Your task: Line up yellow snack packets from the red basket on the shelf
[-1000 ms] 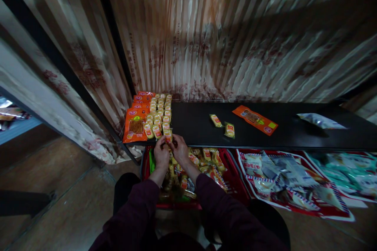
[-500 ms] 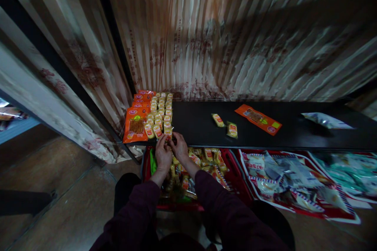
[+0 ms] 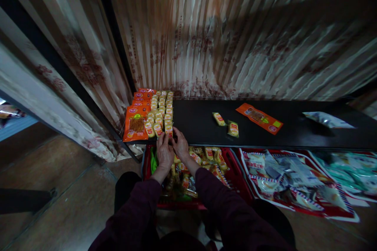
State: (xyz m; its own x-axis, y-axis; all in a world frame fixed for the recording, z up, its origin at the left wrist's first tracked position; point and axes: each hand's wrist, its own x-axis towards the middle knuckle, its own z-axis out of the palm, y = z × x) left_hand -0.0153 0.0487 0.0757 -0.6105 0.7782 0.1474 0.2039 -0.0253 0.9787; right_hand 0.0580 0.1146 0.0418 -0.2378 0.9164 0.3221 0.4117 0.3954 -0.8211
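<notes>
Small yellow wrapped cakes (image 3: 159, 116) stand in tight rows at the left end of a black shelf (image 3: 197, 121). At the front of the right-hand row, one wrapped cake (image 3: 169, 130) is held between my two hands. My left hand (image 3: 165, 153) has its fingers on the lower edge of this cake. From the right side, my right hand (image 3: 180, 146) closes on it with bent fingers. My fingertips partly cover its lower end. Orange snack packets (image 3: 136, 124) stand in a row just left of the cakes, close to them.
Two loose wrapped cakes (image 3: 233, 129), an orange packet (image 3: 259, 117) and a silvery packet (image 3: 326, 119) lie farther right on the shelf. Below its front edge are a red basket (image 3: 235, 176) of snacks and another of white packets (image 3: 282, 176). A dark post (image 3: 113, 27) rises at left.
The front cake of the right-hand row sits a little straighter and shows more of its face. My fingers have shifted slightly lower around it.
</notes>
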